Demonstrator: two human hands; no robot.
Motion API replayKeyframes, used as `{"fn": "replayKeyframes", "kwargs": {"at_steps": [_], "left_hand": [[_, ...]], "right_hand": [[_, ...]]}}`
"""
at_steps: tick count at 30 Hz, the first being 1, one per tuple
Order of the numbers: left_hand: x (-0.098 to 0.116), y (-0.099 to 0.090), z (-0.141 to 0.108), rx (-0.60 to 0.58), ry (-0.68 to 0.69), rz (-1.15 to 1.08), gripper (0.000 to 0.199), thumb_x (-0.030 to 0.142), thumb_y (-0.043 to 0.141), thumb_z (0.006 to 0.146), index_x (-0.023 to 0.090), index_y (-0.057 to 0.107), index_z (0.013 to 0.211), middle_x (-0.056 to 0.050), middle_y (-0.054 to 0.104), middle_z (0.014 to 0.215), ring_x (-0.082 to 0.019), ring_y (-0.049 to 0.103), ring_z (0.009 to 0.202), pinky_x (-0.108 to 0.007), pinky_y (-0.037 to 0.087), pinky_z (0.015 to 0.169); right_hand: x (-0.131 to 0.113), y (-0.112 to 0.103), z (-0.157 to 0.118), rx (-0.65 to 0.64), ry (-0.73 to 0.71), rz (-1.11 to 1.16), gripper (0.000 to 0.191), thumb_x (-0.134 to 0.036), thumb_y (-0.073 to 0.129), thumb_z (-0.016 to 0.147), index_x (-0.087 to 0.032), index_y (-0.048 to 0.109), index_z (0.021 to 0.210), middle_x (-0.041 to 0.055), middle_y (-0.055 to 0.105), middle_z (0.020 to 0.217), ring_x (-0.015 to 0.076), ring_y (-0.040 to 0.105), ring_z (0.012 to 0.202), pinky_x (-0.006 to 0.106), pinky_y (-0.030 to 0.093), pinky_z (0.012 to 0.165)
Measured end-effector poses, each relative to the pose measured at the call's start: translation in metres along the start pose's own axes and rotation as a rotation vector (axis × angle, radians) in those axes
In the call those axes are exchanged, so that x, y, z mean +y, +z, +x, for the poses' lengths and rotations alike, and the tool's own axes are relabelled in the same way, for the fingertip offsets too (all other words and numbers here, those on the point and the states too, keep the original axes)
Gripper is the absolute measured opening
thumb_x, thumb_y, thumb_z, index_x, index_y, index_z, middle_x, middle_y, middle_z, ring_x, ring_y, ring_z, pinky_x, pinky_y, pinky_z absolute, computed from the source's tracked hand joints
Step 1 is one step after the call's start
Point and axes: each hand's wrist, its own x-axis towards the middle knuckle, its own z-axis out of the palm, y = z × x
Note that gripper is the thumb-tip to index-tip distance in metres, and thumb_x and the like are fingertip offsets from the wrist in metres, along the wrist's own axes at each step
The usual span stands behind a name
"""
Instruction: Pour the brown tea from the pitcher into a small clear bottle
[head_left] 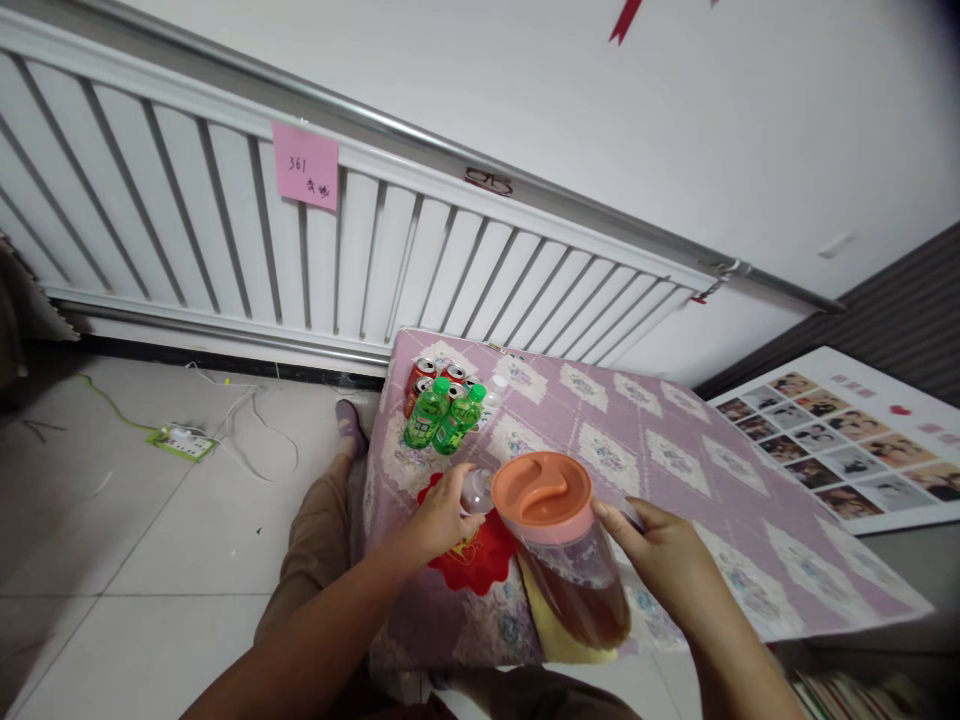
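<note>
My right hand (664,555) is wrapped round the handle of a clear pitcher (577,590) with an orange lid (541,488) and brown liquid inside. The pitcher leans, its lid end toward my left hand (442,515). That hand grips a small clear bottle (476,490), held right beside the lid's rim; whether the two touch I cannot tell. Below lies a red scalloped mat (480,560) with a gold print. A yellow cloth or sheet (547,615) shows partly under the pitcher.
Green bottles (442,415), several opened cans (424,370) and a clear bottle with a white cap (493,395) stand at the left rear of the cloth-covered table (600,425). A white radiator (420,260) runs behind. A power strip (180,440) with cables lies on the floor.
</note>
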Motion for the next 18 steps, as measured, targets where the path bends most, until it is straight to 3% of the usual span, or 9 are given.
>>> {"fn": "replayKeyframes", "kwargs": {"at_steps": [18], "left_hand": [[-0.0005,0.0003,0.0003,0.004,0.004,0.008,0.077,0.010,0.072,0.071,0.022,0.036,0.138,-0.014,0.051,0.139,-0.027,0.051,0.127,-0.043,0.041,0.106]], "right_hand": [[0.0006,-0.0024,0.0010,-0.012,-0.034,-0.027,0.048,-0.063,0.052,0.074,-0.021,0.053,0.052,-0.0012,0.051,0.049,0.0147,0.048,0.051,0.025,0.039,0.047]]}}
